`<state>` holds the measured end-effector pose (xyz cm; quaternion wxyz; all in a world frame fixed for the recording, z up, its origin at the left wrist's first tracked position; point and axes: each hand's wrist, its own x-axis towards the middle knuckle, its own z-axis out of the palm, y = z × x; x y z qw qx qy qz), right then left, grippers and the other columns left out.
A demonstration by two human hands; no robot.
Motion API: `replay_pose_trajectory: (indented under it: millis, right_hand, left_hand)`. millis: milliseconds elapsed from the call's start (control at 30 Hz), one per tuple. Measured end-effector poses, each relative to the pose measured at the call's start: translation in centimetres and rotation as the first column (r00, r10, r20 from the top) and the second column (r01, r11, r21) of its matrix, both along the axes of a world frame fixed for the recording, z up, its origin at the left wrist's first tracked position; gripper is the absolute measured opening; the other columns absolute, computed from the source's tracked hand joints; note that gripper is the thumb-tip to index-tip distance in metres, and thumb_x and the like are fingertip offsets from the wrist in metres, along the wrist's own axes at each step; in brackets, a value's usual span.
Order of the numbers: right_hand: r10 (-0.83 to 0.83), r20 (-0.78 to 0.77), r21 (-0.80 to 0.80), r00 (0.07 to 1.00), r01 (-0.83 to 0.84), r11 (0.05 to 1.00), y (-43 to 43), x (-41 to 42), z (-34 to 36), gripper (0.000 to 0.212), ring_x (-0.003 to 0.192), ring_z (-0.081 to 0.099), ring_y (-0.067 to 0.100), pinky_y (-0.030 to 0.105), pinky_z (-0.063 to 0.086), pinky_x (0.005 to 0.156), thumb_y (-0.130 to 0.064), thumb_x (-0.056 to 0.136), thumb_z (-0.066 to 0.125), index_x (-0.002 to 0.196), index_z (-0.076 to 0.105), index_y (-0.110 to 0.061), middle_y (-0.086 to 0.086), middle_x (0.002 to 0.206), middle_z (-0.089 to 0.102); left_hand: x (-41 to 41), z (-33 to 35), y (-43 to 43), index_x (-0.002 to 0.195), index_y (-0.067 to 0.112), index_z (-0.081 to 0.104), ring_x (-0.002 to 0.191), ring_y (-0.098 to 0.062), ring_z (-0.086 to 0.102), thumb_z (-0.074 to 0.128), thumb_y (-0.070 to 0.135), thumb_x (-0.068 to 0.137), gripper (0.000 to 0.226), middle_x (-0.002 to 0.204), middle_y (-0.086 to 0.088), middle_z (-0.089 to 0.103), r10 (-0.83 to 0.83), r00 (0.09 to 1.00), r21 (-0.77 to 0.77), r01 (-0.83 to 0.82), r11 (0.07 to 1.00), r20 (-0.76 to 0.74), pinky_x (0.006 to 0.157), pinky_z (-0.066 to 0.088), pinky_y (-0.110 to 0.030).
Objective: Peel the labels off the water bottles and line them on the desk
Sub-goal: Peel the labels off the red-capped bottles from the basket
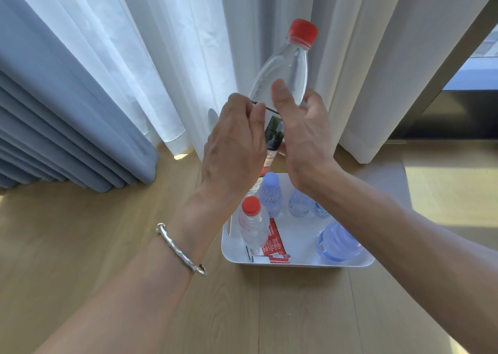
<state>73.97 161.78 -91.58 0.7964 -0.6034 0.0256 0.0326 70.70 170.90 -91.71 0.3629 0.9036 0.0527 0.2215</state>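
A clear water bottle (285, 65) with a red cap is held tilted in the air above a white bin (301, 262). My right hand (301, 130) grips its body from the right, thumb on the front. My left hand (234, 143) pinches the top edge of the bottle's label (273, 135), which is still wrapped round it. In the bin stand a second red-capped bottle (253, 224) without a label, several blue-tinted bottles (270, 192) and a blue bottle lying on its side (338, 243). Red peeled labels (273, 243) lie on the bin's floor.
The bin sits on a wooden floor (107, 232). White sheer curtains (167, 57) and a blue pleated curtain (54, 111) hang behind it. A dark window frame (458, 70) is at the far right. A silver bracelet (180, 248) is on my left wrist.
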Motion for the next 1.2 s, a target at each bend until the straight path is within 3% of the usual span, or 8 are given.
replay_pose_trajectory:
  millis: [267,333,467,633,700,800,933,1200]
  right_hand:
    - [0.021,0.008,-0.041,1.000,-0.021,0.999,-0.1,0.2,-0.3,0.025,0.084,0.070,0.010,0.032,0.060,0.077,-0.041,0.091,0.060,0.107,0.051,-0.025,-0.010,0.090,0.066]
    - [0.022,-0.010,-0.017,1.000,-0.022,1.000,-0.2,0.5,-0.2,0.019,0.086,0.070,0.013,0.039,0.059,0.082,-0.044,0.091,0.058,0.099,0.051,-0.029,-0.007,0.091,0.067]
    - [0.017,-0.034,0.038,0.999,-0.016,0.999,-0.5,0.9,0.0,0.019,0.086,0.070,0.015,0.045,0.057,0.086,-0.044,0.092,0.057,0.098,0.052,-0.027,-0.004,0.091,0.068]
    - [-0.007,-0.031,0.019,0.999,0.007,1.000,-1.0,1.1,-0.2,0.024,0.090,0.070,0.021,0.047,0.057,0.086,-0.045,0.092,0.057,0.100,0.053,-0.024,0.002,0.097,0.068]
    - [-0.023,-0.037,0.032,0.999,0.024,0.999,-1.2,1.2,-0.2,0.028,0.089,0.071,0.023,0.047,0.058,0.083,-0.044,0.092,0.057,0.104,0.053,-0.019,0.004,0.096,0.068]
    - [-0.046,-0.043,0.062,0.998,0.048,0.997,-1.4,1.3,-0.2,0.035,0.087,0.070,0.024,0.046,0.059,0.081,-0.043,0.093,0.058,0.110,0.052,-0.013,0.006,0.094,0.067]
    - [-0.065,-0.042,0.061,0.997,0.068,0.996,-1.3,1.4,-0.3,0.034,0.083,0.069,0.021,0.043,0.059,0.079,-0.041,0.093,0.058,0.110,0.052,-0.012,0.004,0.093,0.066]
    - [-0.031,-0.046,0.031,0.998,0.033,0.999,-1.0,1.3,-0.5,0.023,0.086,0.071,0.019,0.045,0.059,0.081,-0.044,0.093,0.056,0.101,0.052,-0.022,0.001,0.093,0.067]
  left_hand:
    - [0.0,0.4,0.9,0.088,0.011,0.032,0.063,-0.024,0.040,0.030,0.022,0.104,0.019,0.065,0.006,0.038,0.011,1.000,0.075,-0.010,0.997,-0.015,0.058,0.026,-0.029]
    - [0.4,0.3,1.8,0.090,0.011,0.037,0.060,-0.019,0.041,0.032,0.018,0.103,0.016,0.067,0.007,0.040,0.056,0.998,-0.011,-0.057,0.998,-0.019,0.057,0.028,-0.024]
    - [0.7,0.0,2.3,0.095,0.012,0.048,0.079,-0.020,0.061,0.034,0.033,0.103,0.026,0.076,0.007,0.056,0.100,0.991,-0.295,-0.123,0.948,-0.094,0.076,0.052,-0.043]
    - [0.4,-0.3,1.6,0.094,0.002,0.057,0.087,-0.020,0.066,0.033,0.063,0.093,0.065,0.092,-0.014,0.068,-0.124,0.981,-0.516,0.029,0.856,-0.151,0.091,0.053,-0.042]
    - [0.3,-0.4,1.3,0.091,0.010,0.059,0.078,-0.009,0.066,0.049,0.051,0.094,0.043,0.084,-0.001,0.069,-0.176,0.975,-0.578,0.067,0.813,-0.135,0.079,0.055,-0.028]
    - [0.1,-0.7,0.7,0.090,0.025,0.061,0.097,-0.018,0.068,0.069,0.030,0.086,0.010,0.098,-0.003,0.071,-0.204,0.975,-0.634,0.104,0.767,-0.086,0.088,0.055,-0.035]
    - [0.1,-0.9,0.4,0.085,0.033,0.061,0.093,-0.013,0.068,0.071,0.024,0.087,0.013,0.088,0.010,0.071,-0.120,0.992,-0.587,0.067,0.806,-0.051,0.089,0.055,-0.037]
    - [0.7,-1.1,1.3,0.075,0.023,0.048,0.071,-0.013,0.055,0.055,0.024,0.097,0.023,0.078,0.001,0.059,0.055,0.993,-0.458,-0.096,0.884,-0.104,0.072,0.050,-0.034]
